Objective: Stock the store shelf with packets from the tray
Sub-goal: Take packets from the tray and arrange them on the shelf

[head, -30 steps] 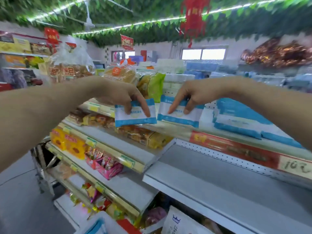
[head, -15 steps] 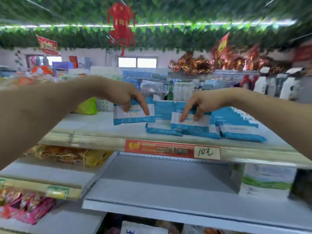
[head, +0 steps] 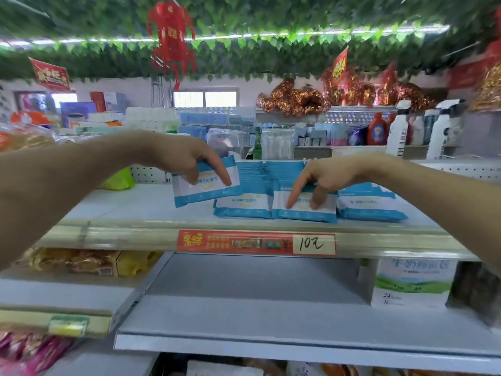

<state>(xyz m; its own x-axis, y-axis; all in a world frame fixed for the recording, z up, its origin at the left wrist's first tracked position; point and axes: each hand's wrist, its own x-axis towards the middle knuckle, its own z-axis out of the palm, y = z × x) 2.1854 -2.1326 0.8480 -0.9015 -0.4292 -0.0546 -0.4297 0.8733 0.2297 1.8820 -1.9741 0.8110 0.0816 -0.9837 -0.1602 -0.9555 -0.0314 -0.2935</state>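
Left hand [head: 176, 153] is gripping the left packet [head: 206, 183] from above, fingers curled over its top edge. It is holding the packet just clear of the shelf [head: 135, 232], at the open left end of the row of packets [head: 242, 207], likely the next free slot. Right hand [head: 333, 169] is laying two straight fingers down the face of the right packet [head: 305, 206]. The thumb is hidden behind, so this is probably a pinch steadying it as it seats into the gap in the row. The left packet is facing the aisle, long axis across the view but tilted, left corner lower. The right packet is sitting level, long axis along the shelf edge, blue band down, above the price strip [head: 256, 242].
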